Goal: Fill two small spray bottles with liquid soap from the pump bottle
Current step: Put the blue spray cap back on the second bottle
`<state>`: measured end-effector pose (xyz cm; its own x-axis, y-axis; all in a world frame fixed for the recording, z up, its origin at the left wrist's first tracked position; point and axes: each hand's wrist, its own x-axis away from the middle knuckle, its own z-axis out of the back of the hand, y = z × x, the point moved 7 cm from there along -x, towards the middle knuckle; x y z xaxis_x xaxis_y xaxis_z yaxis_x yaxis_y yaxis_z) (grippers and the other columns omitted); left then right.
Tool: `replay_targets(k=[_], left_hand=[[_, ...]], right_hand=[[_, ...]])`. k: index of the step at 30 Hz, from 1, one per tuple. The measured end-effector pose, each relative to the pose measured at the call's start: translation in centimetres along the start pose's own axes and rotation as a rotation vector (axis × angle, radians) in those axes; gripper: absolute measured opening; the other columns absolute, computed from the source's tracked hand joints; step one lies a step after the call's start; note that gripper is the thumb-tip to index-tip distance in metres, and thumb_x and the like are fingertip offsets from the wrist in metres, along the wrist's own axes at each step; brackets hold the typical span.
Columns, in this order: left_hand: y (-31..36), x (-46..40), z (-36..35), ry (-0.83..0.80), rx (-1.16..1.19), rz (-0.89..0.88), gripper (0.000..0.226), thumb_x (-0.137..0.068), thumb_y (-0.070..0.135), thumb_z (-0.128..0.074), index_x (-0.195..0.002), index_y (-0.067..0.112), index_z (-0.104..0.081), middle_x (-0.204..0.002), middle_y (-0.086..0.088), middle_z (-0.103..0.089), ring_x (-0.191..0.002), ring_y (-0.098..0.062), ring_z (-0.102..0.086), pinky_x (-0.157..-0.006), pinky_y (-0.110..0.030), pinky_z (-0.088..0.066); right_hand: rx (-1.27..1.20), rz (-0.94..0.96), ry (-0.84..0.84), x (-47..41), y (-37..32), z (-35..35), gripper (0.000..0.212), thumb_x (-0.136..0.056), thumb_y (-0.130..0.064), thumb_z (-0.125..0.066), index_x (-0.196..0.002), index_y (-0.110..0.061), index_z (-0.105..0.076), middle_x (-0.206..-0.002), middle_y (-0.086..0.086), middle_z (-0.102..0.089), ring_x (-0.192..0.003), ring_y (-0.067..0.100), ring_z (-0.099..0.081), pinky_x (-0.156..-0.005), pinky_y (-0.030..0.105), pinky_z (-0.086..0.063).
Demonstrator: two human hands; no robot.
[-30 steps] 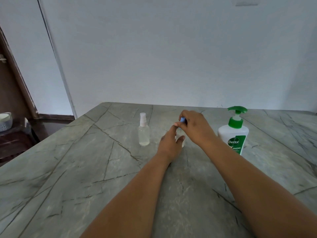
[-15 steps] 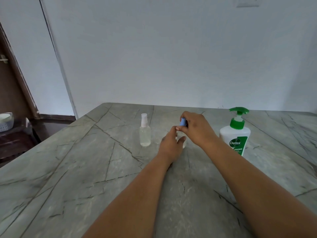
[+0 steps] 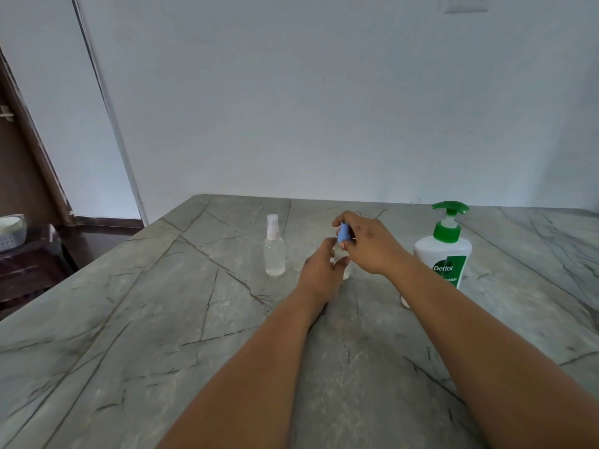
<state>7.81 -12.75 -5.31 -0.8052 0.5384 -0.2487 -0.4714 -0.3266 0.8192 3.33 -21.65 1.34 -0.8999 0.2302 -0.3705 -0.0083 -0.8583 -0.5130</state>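
A: Why are both hands on that one little bottle?

B: My reading is that it's to get the top off. The left hand (image 3: 319, 270) curls round the clear body of the second spray bottle (image 3: 346, 270) and steadies it on the marble table (image 3: 136, 335), while the right hand (image 3: 368, 244) pinches the blue spray cap (image 3: 343, 232) from above. Holding the base lets the cap twist without the bottle spinning.

A: Where does the cap lie against the fingers?

B: It stands upright between the right thumb and the fingertips, at roughly nine o'clock from the back of that hand. The bottle's body lies straight below, at six o'clock from the cap, mostly hidden by the left hand's fingers. I cannot tell whether the cap has come free of the neck.

A: And the rest?

B: The pink-capped spray bottle (image 3: 275, 247) stands upright alone at nine o'clock from the hands, near but untouched; it looks clear, and whether it is filled I can't say. The green-topped Dettol pump bottle (image 3: 443, 251) waits at three o'clock, just past the right wrist.
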Motion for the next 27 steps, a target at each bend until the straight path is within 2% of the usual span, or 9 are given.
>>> replay_targets(k=[3,5,7,9,11,15,18,25,27], left_hand=[[0.1,0.1,0.1,0.019,0.007,-0.008,0.036,-0.102,0.026,-0.053,-0.137,0.021,-0.046,-0.13,-0.005,-0.058,-0.111,-0.02,-0.058,-0.089,-0.029,-0.045],[0.1,0.1,0.2,0.027,0.013,0.001,0.036,-0.102,0.025,-0.053,-0.137,0.021,-0.046,-0.129,-0.004,-0.057,-0.106,-0.015,-0.054,-0.087,-0.025,-0.04],[0.1,0.1,0.3,0.018,0.02,-0.003,0.036,-0.102,0.025,-0.053,-0.138,0.021,-0.046,-0.131,-0.005,-0.057,-0.104,-0.013,-0.053,-0.086,-0.025,-0.04],[0.2,0.0,0.3,-0.006,0.01,-0.011,0.04,-0.103,0.026,-0.052,-0.141,0.021,-0.044,-0.134,-0.008,-0.056,-0.108,-0.016,-0.054,-0.087,-0.025,-0.04],[0.2,0.0,0.3,-0.025,0.0,-0.004,0.043,-0.103,0.027,-0.052,-0.144,0.02,-0.041,-0.137,-0.008,-0.054,-0.116,-0.02,-0.056,-0.088,-0.025,-0.04],[0.2,-0.1,0.2,-0.026,-0.015,-0.009,0.04,-0.103,0.027,-0.052,-0.141,0.018,-0.043,-0.138,-0.009,-0.055,-0.117,-0.023,-0.058,-0.091,-0.027,-0.044],[0.1,-0.1,0.2,-0.025,-0.023,-0.001,0.04,-0.103,0.025,-0.05,-0.142,0.017,-0.042,-0.138,-0.008,-0.054,-0.119,-0.023,-0.057,-0.093,-0.028,-0.044],[0.1,-0.2,0.3,-0.037,-0.05,-0.008,0.04,-0.104,0.025,-0.048,-0.142,0.016,-0.04,-0.134,-0.007,-0.053,-0.117,-0.024,-0.056,-0.088,-0.026,-0.039],[0.1,-0.1,0.2,-0.036,-0.055,-0.014,0.04,-0.104,0.025,-0.05,-0.141,0.014,-0.04,-0.127,-0.006,-0.055,-0.113,-0.024,-0.058,-0.086,-0.027,-0.043]], right_hand=[[0.011,-0.042,0.142,0.2,0.6,0.7,0.027,-0.083,-0.027,-0.075,-0.096,-0.014,-0.056,-0.082,-0.002,-0.06,-0.075,0.016,-0.057,-0.063,0.021,-0.042],[0.072,-0.073,0.191,0.4,1.0,0.8,0.033,-0.081,-0.038,-0.076,-0.094,-0.018,-0.053,-0.086,-0.001,-0.061,-0.077,0.016,-0.057,-0.067,0.025,-0.043],[0.083,-0.059,0.177,0.4,1.0,0.6,0.043,-0.081,-0.041,-0.075,-0.108,-0.017,-0.051,-0.104,0.002,-0.06,-0.091,0.017,-0.057,-0.077,0.028,-0.047],[0.022,-0.032,0.117,0.1,0.7,0.4,0.058,-0.084,-0.037,-0.073,-0.129,-0.017,-0.043,-0.124,0.003,-0.053,-0.108,0.018,-0.055,-0.088,0.028,-0.046],[-0.044,-0.01,0.054,-0.1,0.2,0.4,0.055,-0.09,-0.025,-0.068,-0.137,-0.019,-0.04,-0.132,0.003,-0.053,-0.114,0.018,-0.056,-0.096,0.029,-0.045],[-0.031,0.017,0.088,0.0,0.0,0.7,0.027,-0.09,-0.015,-0.067,-0.116,-0.013,-0.06,-0.108,0.009,-0.067,-0.093,0.02,-0.064,-0.087,0.033,-0.053],[-0.062,-0.001,0.165,0.2,0.2,0.7,0.021,-0.086,-0.018,-0.073,-0.102,-0.011,-0.06,-0.094,0.006,-0.066,-0.084,0.021,-0.063,-0.079,0.035,-0.053],[0.011,-0.013,0.047,0.0,0.0,0.6,0.029,-0.091,-0.014,-0.065,-0.119,-0.01,-0.058,-0.111,0.008,-0.065,-0.1,0.023,-0.062,-0.09,0.035,-0.05],[0.009,-0.011,0.032,0.0,-0.1,0.6,0.026,-0.091,-0.012,-0.064,-0.116,-0.01,-0.058,-0.11,0.007,-0.065,-0.101,0.023,-0.062,-0.09,0.035,-0.051]])
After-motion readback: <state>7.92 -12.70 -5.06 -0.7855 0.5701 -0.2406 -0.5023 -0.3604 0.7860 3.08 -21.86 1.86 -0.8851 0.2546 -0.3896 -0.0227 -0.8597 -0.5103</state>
